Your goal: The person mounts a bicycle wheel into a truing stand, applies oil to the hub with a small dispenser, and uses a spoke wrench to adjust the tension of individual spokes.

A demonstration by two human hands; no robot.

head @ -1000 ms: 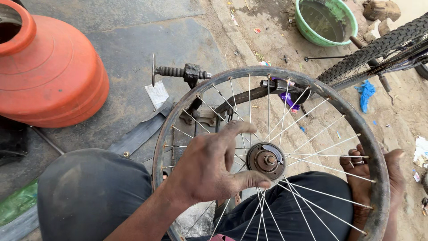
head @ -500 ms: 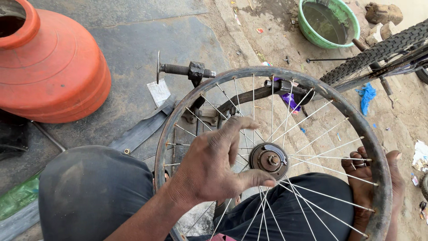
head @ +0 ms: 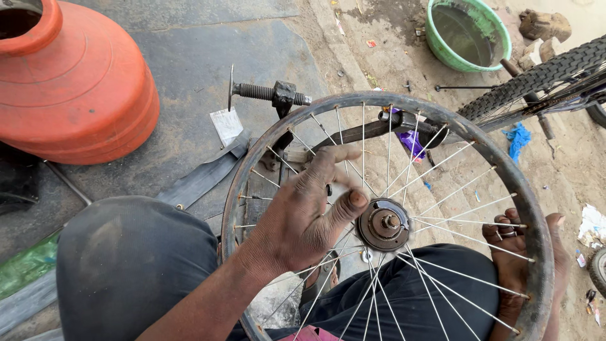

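A bare bicycle wheel rim (head: 404, 101) with thin steel spokes stands upright in front of me, over my lap. Its dark hub (head: 384, 223) sits at the middle. My left hand (head: 303, 215) reaches in from the lower left and lies on the spokes left of the hub. The fingers stretch up across the spokes and the thumb presses beside the hub. My right hand is out of the picture. A bare foot (head: 508, 252) with a toe ring rests behind the rim's right side.
A large orange clay pot (head: 76, 88) stands at the far left. A threaded metal clamp (head: 271, 93) sits behind the rim, and a black rubber strip (head: 202, 177) lies on the ground. A green basin (head: 461, 63) of water and a bicycle tyre (head: 536, 76) are at the upper right.
My left hand's fingers have stretched out further across the spokes and the thumb has moved closer to the hub. The wheel has shifted slightly in the view.
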